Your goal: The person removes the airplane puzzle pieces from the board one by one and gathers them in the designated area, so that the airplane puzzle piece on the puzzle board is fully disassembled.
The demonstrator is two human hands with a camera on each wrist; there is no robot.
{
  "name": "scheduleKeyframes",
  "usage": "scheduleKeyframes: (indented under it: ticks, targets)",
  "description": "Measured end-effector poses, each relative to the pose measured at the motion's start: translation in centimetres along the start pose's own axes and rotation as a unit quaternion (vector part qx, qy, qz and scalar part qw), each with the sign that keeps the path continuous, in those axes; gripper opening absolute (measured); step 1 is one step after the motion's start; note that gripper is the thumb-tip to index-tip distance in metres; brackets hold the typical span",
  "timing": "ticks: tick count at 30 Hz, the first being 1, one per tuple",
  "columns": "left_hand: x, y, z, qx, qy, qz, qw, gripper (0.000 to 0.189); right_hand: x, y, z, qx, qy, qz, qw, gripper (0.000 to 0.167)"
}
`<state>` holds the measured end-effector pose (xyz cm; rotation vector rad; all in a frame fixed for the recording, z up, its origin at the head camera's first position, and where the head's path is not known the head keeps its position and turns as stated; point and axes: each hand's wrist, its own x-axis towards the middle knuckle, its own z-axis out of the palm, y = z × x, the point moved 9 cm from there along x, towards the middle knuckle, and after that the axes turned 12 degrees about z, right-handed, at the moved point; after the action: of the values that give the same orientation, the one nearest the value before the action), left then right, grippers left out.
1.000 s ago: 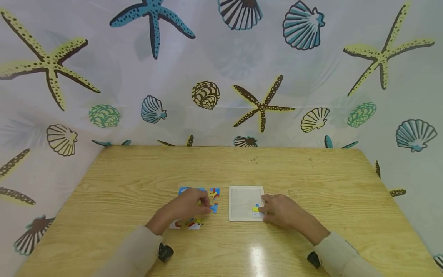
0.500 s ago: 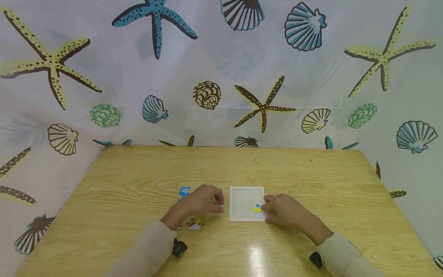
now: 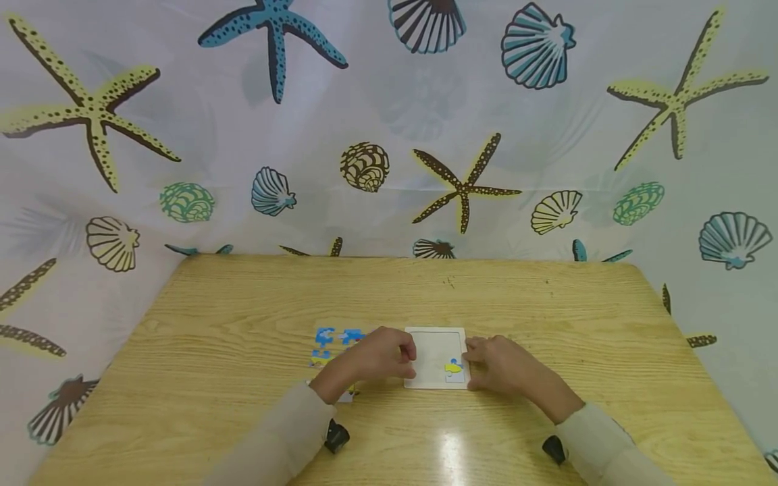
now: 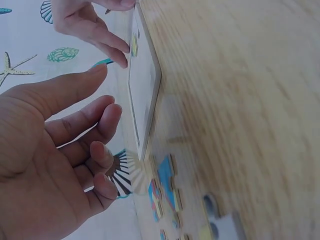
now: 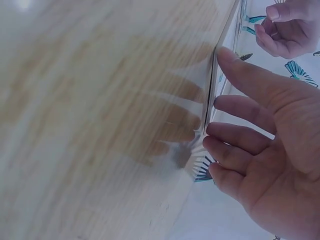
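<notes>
A square puzzle tray [image 3: 431, 343] with a pale raised rim lies on the table. One jigsaw piece [image 3: 453, 369], yellow, blue and white, sits in its near right corner. My right hand [image 3: 504, 366] rests at the right rim, with the thumb [image 5: 229, 56] and fingers touching the edge in the right wrist view. Over the tray's left rim hovers my left hand [image 3: 379, 356]. Its thumb [image 4: 82, 82] and fingers stand apart, loosely bent, and nothing shows between them in the left wrist view.
Loose jigsaw pieces [image 3: 325, 336] in blue, yellow and white lie left of the tray, partly hidden behind my left hand and forearm. Beyond the wooden table [image 3: 516, 290] hangs a white cloth [image 3: 316, 128] printed with starfish and shells.
My left hand has moved right, from above the loose pieces to the tray's left rim. The right hand has stayed at the right rim, nearly still.
</notes>
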<state>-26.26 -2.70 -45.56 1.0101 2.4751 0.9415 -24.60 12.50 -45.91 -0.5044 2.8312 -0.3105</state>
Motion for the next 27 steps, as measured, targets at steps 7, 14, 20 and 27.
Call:
scheduleKeyframes:
  ticks: [7,14,20,27]
  targets:
    - [1.3,0.8,0.8,0.026,0.001,0.002,0.9997,0.023,0.3,0.1,0.0,0.002,-0.01,0.01,0.9999,0.05]
    - [2.2,1.2,1.6,0.033,-0.006,-0.012,0.9994,0.028,0.3,0.0,0.0,0.007,-0.015,0.01,0.9998,0.048]
    - [3.1,1.8,2.3,0.053,-0.011,-0.007,0.9985,0.03,0.3,0.0,-0.1,-0.009,-0.006,-0.008,0.9999,0.048]
    - [3.9,2.1,3.5,0.077,-0.013,0.011,0.9969,0.032,0.4,-0.1,-0.2,-0.007,0.0,-0.024,0.9997,0.048]
